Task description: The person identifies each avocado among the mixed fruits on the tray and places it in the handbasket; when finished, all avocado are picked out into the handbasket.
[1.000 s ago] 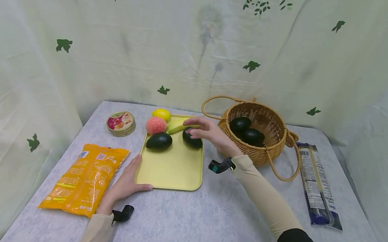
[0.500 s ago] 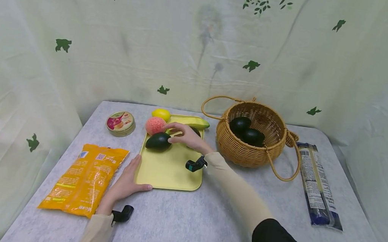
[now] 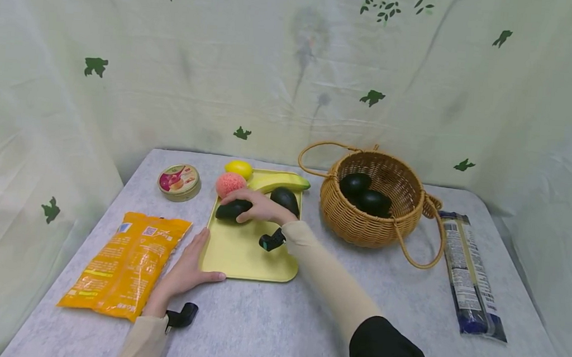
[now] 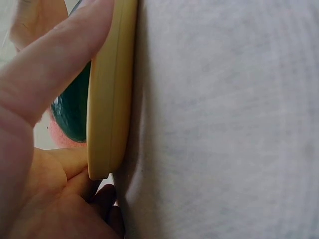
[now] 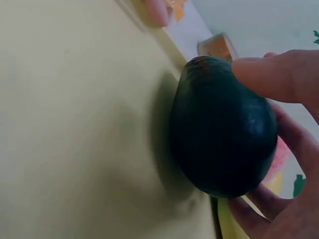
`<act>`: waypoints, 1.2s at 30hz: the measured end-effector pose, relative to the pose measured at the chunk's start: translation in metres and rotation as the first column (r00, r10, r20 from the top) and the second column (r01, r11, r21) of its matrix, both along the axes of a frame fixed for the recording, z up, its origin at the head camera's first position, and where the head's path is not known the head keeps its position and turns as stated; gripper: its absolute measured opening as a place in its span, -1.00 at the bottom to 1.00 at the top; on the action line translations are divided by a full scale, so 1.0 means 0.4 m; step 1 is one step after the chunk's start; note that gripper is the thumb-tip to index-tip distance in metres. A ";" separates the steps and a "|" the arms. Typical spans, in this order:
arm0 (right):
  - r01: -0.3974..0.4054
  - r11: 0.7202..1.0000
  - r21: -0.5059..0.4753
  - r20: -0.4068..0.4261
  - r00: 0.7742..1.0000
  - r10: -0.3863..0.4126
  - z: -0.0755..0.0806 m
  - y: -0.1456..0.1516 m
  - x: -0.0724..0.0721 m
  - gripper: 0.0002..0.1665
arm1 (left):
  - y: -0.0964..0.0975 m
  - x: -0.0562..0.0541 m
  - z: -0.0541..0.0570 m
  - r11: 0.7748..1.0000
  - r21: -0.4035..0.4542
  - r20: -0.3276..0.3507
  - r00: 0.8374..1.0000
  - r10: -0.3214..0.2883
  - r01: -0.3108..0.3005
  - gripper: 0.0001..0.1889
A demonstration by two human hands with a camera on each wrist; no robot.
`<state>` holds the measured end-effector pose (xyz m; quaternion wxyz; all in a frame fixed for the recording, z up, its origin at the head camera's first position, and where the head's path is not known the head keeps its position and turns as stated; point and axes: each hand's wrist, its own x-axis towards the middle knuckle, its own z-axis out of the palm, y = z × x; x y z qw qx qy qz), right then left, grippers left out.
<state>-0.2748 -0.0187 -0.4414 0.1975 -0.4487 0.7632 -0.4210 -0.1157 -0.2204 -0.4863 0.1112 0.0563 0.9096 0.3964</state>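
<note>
On the yellow tray (image 3: pixel 254 257), my right hand (image 3: pixel 262 206) curls its thumb and fingers round a dark avocado (image 3: pixel 229 211). In the right wrist view the thumb lies on one side of this avocado (image 5: pixel 224 129) and the fingers on the other, close over the tray. My left hand (image 3: pixel 185 270) rests at the tray's near left corner, its thumb at the front rim and its fingers stretched along the left side. Another avocado (image 3: pixel 285 200) lies near the tray's right edge. Behind are a green-yellow banana (image 3: pixel 282 181), a pink bumpy ball-shaped fruit (image 3: pixel 230 185) and a lemon (image 3: pixel 238 168).
A wicker basket (image 3: pixel 357 229) with two avocados (image 3: pixel 372 202) stands right of the tray, its handles spread out. A round tin (image 3: pixel 178 183) and an orange bag (image 3: pixel 125 266) lie to the left. A long blue-and-silver packet (image 3: pixel 471 277) lies far right.
My right hand has moved left and down from over the banana and right avocado to the left avocado, and now grips it. The banana is laid across the tray's back. My left hand stays put.
</note>
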 end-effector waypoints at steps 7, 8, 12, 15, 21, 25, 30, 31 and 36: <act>0.077 0.984 0.160 -0.108 0.992 -0.060 -0.009 -0.009 0.011 -0.50 | 0.003 0.000 -0.005 1.000 0.005 0.009 1.000 -0.005 0.005 0.26; 0.084 0.983 0.166 -0.121 0.991 -0.064 -0.010 -0.009 0.013 -0.51 | 0.003 0.000 -0.005 1.000 0.007 0.010 1.000 -0.003 0.003 0.27; 0.100 0.985 0.141 -0.124 0.989 -0.083 -0.008 -0.003 0.022 -0.54 | 0.001 0.000 -0.007 1.000 0.015 0.000 1.000 -0.003 0.003 0.27; 0.110 0.990 0.090 -0.097 0.990 -0.101 0.005 0.012 0.032 -0.55 | 0.000 -0.001 -0.010 1.000 0.024 -0.014 1.000 -0.009 0.009 0.27; 0.161 0.986 -0.044 -0.014 0.987 -0.161 0.064 0.071 0.048 -0.53 | 0.000 -0.003 -0.011 0.999 0.032 -0.008 1.000 -0.006 0.006 0.27; 0.227 0.965 -0.132 0.093 0.972 -0.216 0.120 0.132 0.055 -0.50 | 0.000 -0.005 -0.008 1.000 0.027 -0.002 1.000 -0.001 0.001 0.27; 0.338 0.925 -0.173 0.210 0.930 -0.300 0.198 0.222 0.065 -0.49 | -0.001 -0.007 -0.006 1.000 0.016 -0.012 1.000 -0.004 0.004 0.27; 0.358 0.916 -0.180 0.220 0.922 -0.317 0.213 0.241 0.067 -0.48 | -0.001 -0.007 -0.007 1.000 0.018 -0.013 1.000 -0.005 0.005 0.27; 0.407 0.877 -0.256 0.250 0.904 -0.347 0.267 0.338 0.074 -0.47 | -0.004 -0.005 -0.013 1.000 0.019 -0.014 1.000 -0.006 0.006 0.28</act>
